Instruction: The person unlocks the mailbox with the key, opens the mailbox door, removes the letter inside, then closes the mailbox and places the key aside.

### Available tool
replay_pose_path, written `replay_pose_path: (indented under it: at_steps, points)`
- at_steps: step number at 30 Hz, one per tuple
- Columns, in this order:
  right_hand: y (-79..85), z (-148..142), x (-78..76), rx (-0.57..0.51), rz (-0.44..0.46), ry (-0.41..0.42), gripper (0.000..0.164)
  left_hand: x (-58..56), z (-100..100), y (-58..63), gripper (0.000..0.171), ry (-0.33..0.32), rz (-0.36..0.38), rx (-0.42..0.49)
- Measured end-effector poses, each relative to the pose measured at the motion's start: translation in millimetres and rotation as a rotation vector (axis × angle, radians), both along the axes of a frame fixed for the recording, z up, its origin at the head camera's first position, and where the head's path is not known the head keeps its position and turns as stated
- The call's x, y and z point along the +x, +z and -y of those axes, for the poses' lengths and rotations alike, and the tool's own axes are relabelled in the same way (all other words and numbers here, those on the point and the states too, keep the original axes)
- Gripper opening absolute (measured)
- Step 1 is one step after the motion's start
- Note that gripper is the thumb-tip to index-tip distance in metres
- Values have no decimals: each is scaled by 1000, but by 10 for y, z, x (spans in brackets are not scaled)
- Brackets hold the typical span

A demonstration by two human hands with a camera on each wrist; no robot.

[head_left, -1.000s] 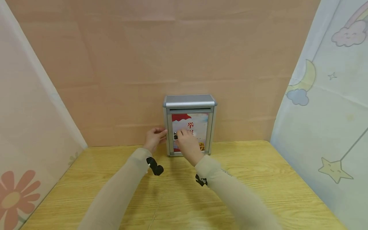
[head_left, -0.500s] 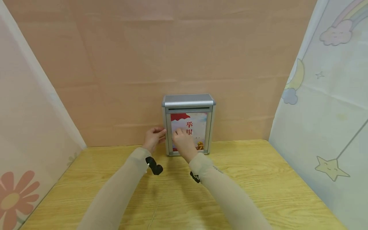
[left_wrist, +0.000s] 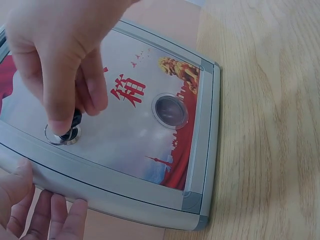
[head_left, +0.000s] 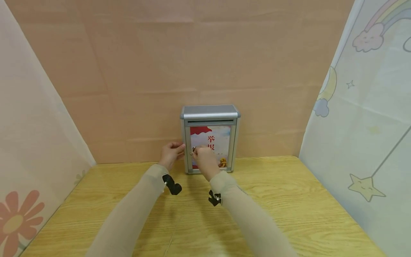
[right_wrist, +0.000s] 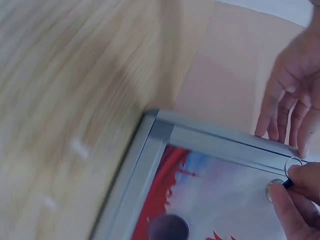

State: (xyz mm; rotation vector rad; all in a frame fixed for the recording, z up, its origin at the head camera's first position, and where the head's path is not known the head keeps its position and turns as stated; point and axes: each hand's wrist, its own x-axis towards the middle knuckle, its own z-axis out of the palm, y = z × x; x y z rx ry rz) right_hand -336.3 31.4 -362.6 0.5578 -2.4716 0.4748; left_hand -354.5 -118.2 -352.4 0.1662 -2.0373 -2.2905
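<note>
A silver-grey metal letter box [head_left: 219,137] stands upright on the table, its front panel printed with red characters. My right hand [head_left: 206,160] pinches a small black-headed key [left_wrist: 76,119] between thumb and fingers, right at the round lock [left_wrist: 73,138] near the panel's left edge. A metal key ring [right_wrist: 286,167] hangs from the key. At the box's left side is my left hand [head_left: 170,155], its thumb and extended fingertips resting against the side wall. The key's blade is hidden from view.
A light wooden table [head_left: 266,200] runs under the box. Close behind it hangs a plain peach backdrop [head_left: 138,71]. Printed cloth panels stand at left, with a flower [head_left: 14,221], and at right, with a star [head_left: 366,187]. The panel has a round window [left_wrist: 171,111].
My right hand has moved slightly left and turned at the lock; the ring now shows beside its fingers. The left hand stays at the box's side. The head view has shifted a little.
</note>
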Motion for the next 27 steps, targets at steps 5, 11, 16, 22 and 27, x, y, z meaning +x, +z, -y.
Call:
replay_pose_path:
  at_steps: [5, 11, 16, 22, 27]
  points:
    - [-34, -23, -5, -438, 281, 38, 22, 15, -10, -1, 25, -4, 5, -3]
    - [-58, -36, -2, -735, 396, 78, 21, 15, -11, 20, 26, 1, 6, -3]
    - [-57, -22, -13, -746, 391, 69, 19, -11, 12, 17, 24, 4, -3, -4]
    - [-64, -92, 96, -706, 423, 99, 17, -15, 7, -14, 21, 15, -19, -3]
    - [-63, -289, 310, -653, 434, 177, 11, -18, -30, -38, 20, 18, -29, 31]
